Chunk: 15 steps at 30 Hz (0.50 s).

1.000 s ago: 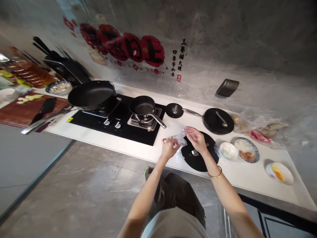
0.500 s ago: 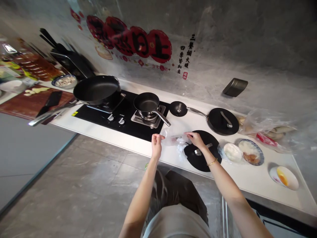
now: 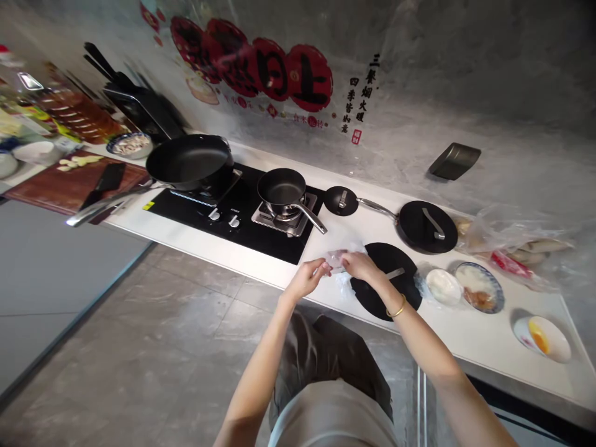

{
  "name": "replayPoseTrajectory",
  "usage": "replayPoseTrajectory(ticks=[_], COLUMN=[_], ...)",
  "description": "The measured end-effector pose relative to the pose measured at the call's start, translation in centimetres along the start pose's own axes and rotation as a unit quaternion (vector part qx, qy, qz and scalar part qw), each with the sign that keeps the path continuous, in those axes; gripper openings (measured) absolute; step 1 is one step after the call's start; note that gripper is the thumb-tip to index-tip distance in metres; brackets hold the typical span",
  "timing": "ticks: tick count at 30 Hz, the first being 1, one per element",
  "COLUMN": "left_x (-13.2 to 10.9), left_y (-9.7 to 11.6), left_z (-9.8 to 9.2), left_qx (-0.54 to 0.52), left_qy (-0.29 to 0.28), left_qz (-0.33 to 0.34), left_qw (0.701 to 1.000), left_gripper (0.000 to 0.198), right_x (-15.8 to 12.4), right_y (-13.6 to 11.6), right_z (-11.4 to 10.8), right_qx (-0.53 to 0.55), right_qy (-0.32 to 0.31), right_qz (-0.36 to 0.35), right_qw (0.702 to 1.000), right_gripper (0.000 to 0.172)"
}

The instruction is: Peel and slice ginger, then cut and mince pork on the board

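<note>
My left hand (image 3: 307, 279) and my right hand (image 3: 359, 267) are close together over the front of the white counter (image 3: 465, 338). Both pinch a crumpled piece of clear plastic wrap (image 3: 336, 259) between them. My right wrist, with a gold bangle, lies over a large black pan lid (image 3: 386, 279) that rests flat on the counter. More loose plastic hangs below my hands at the counter edge.
A black hob (image 3: 233, 214) carries a large frying pan (image 3: 189, 161) and a small saucepan (image 3: 280, 186). A small lid (image 3: 341, 200) and a lidded pan (image 3: 427, 218) sit behind. Bowls (image 3: 479, 287), a dish with egg yolk (image 3: 542, 338) and plastic bags (image 3: 507, 239) are right. A chopping board (image 3: 69, 180) is left.
My hands had spread apart, stretching the plastic wrap; they have now come back together and bunched it. The view has shifted slightly.
</note>
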State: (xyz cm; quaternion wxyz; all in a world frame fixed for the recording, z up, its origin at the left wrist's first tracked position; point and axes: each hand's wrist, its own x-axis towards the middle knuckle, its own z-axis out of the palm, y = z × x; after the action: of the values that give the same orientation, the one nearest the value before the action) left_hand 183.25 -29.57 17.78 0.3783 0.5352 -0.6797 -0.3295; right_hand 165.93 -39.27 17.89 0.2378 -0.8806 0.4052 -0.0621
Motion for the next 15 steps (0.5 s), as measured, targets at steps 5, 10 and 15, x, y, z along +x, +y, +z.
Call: replayPoseTrajectory(ticks=[5, 10, 15], left_x=[0.4, 0.4, -0.3], left_y=[-0.1, 0.4, -0.7], left_z=[0.0, 0.9, 3.1], left_qx=[0.042, 0.011, -0.025], left_qy=[0.066, 0.083, 0.199], left_qz=[0.045, 0.049, -0.025], left_qw=[0.996, 0.995, 0.979], left_gripper=[0.033, 0.030, 0.015], right_x=[-1.7, 0.6, 4.8], right_y=[0.0, -0.3, 2.3], right_z=[-2.2, 0.4, 5.9], right_qx=[0.036, 0.086, -0.002], right_qy=[0.109, -0.050, -0.050], right_qz=[-0.041, -0.057, 0.072], right_qw=[0.992, 0.993, 0.996], right_gripper=[0.020, 0.026, 0.012])
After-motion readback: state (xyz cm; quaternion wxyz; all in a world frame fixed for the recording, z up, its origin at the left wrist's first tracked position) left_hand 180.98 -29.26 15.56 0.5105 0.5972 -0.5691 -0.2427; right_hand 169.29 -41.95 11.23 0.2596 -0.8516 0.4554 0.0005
